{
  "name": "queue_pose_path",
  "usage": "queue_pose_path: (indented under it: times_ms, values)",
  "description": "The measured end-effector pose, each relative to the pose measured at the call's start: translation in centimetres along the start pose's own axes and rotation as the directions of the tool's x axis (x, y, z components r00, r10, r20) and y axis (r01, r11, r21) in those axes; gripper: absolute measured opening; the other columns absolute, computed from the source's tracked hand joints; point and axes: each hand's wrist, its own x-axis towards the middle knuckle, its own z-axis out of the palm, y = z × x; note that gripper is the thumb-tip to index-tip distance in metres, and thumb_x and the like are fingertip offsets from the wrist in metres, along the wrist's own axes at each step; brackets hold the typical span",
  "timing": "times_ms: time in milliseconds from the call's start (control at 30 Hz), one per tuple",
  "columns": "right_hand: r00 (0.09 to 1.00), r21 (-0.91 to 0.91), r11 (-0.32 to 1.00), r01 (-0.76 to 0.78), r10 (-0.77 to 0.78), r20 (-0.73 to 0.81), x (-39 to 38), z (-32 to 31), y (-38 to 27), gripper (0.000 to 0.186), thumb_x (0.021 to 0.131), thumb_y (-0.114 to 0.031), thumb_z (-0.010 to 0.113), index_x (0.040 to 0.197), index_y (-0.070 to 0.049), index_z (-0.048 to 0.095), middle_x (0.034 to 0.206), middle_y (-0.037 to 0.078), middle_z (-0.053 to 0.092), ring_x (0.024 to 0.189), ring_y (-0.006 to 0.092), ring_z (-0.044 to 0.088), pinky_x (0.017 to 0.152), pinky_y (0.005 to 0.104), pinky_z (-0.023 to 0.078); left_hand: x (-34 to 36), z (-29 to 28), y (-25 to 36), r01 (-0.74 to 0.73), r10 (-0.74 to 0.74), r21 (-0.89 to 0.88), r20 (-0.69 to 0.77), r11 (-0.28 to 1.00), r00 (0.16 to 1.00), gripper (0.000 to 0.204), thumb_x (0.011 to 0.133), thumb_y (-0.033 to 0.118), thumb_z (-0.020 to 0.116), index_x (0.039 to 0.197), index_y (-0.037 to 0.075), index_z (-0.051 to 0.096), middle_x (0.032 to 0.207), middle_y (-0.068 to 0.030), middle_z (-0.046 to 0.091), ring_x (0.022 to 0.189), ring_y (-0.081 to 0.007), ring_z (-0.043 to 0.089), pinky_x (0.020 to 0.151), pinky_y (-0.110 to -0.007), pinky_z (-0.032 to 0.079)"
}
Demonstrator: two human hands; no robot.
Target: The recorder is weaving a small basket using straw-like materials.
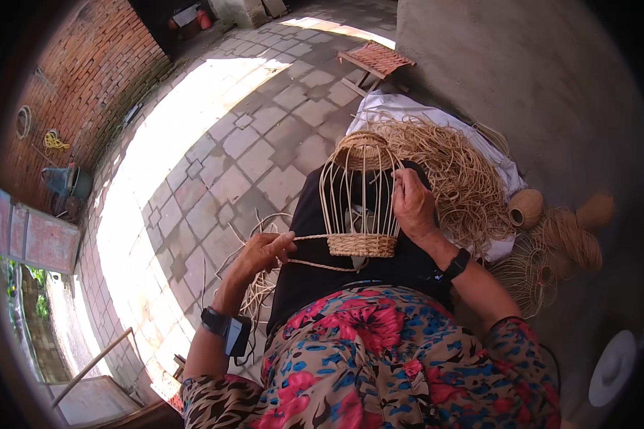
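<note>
A cage-like frame of thin upright ribs (365, 187) rests on my dark-clad lap (300, 300), with a woven rope band (362, 244) at its near end and a woven ring (361, 146) at the far end. My left hand (272, 250) pinches a twisted tan cord (311, 236) that runs to the band's left side; a second cord length (322, 267) passes below the band. My right hand (413, 204) is closed on the ribs at the frame's upper right side.
A white sheet (511, 175) holds loose fibre (444, 164), beside small woven pots (522, 209), rope coils (569, 236) and loose strands (261, 286) on the paved floor (229, 143). A small slatted stand (376, 58), a brick wall (86, 79) and a plastered wall (515, 71) surround me.
</note>
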Motion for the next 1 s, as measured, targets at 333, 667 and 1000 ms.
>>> queue_pose_path:
  times_ms: [333,667,1000]
  values:
    - [1.0,0.063,0.998,-0.003,0.003,-0.002,0.5,-0.3,0.1,0.015,0.086,0.002,0.053,0.099,-0.005,0.053,0.09,0.016,0.059,0.08,0.0397,0.061,0.063,0.0433,0.049,5.1,4.5,2.8,-0.119,0.083,-0.643,-0.086,0.756,0.993,0.021,0.089,0.029,0.068,0.092,0.01,0.063,0.074,0.0012,0.061,0.055,-0.0054,0.051,0.051,-0.02,0.042]
    - [1.0,0.059,0.998,0.018,-0.018,-0.003,0.4,-0.9,-0.4,0.013,0.086,0.004,0.053,0.095,-0.004,0.055,0.088,0.016,0.059,0.077,0.0376,0.062,0.062,0.0406,0.049,5.2,5.9,3.9,-0.154,0.079,-0.386,-0.202,0.909,0.976,0.026,0.083,0.022,0.075,0.099,0.006,0.061,0.075,-0.0024,0.063,0.057,-0.0073,0.055,0.048,-0.021,0.045]
    - [0.999,0.064,0.998,-0.016,0.014,0.033,0.2,-0.6,0.0,0.011,0.085,0.003,0.054,0.093,-0.005,0.056,0.087,0.014,0.06,0.074,0.0364,0.062,0.061,0.0399,0.049,5.0,7.0,6.8,-0.679,0.724,0.272,-0.388,0.682,0.571,0.016,0.08,0.004,0.067,0.096,0.005,0.066,0.08,-0.0053,0.062,0.067,-0.0136,0.062,0.064,-0.029,0.051]
